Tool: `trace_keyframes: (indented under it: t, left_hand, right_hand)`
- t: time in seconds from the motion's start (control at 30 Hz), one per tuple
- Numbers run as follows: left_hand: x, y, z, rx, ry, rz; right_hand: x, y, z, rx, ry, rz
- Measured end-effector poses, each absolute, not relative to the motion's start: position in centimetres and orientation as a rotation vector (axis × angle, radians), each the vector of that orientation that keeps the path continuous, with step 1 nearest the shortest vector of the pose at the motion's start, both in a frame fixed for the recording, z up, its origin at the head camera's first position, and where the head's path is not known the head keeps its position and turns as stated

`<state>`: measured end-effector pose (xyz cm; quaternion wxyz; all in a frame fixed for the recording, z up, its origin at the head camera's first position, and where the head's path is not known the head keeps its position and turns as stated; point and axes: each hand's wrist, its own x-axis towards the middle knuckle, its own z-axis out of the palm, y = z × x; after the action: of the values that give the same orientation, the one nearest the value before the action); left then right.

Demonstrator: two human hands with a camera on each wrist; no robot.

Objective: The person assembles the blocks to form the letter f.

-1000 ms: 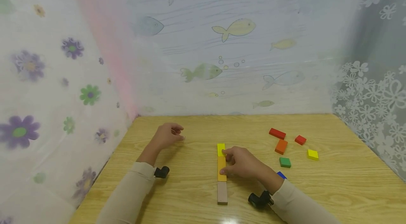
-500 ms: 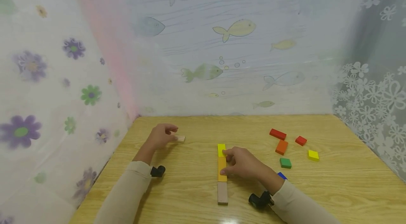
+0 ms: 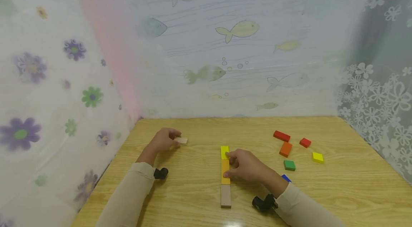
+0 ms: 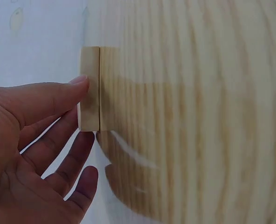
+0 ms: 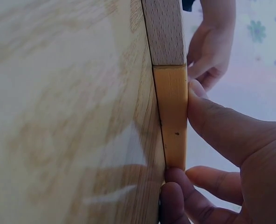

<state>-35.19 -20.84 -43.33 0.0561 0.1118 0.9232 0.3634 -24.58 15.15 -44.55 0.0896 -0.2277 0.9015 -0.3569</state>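
Observation:
At the table's left, my left hand [image 3: 165,138] has thumb and fingers about a pale wooden block [image 3: 182,141] lying flat. In the left wrist view the thumb [image 4: 79,83] lies on the block's edge, with fingers behind it. My right hand [image 3: 248,166] rests at a straight row of blocks. Its index finger touches the small yellow block [image 3: 224,152] at the far end; its thumb [image 5: 204,105] touches the orange-yellow block [image 3: 225,175] in the middle. A grey-brown block [image 3: 226,196] forms the near end. In the right wrist view, fingers hide the yellow block.
Loose at the right lie a long red block [image 3: 281,136], an orange block [image 3: 285,149], a small red block [image 3: 305,142], a yellow block [image 3: 317,157] and a green block [image 3: 289,165]. A blue block [image 3: 285,178] is partly hidden by the right forearm. Printed sheets surround the table.
My left hand has shifted left, uncovering the pale block, then its thumb and fingers have drawn in around it. The right hand stays in place at the row.

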Motion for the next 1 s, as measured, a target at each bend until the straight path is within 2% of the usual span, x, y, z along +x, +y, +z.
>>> trace_keyframes:
  t: [1.0]
  left_hand:
    - [-35.21, -20.89, -43.81, 0.244, 2.836, 1.12]
  right_hand:
    - [-24.47, 15.1, -44.45, -0.663, 2.676, -1.072]
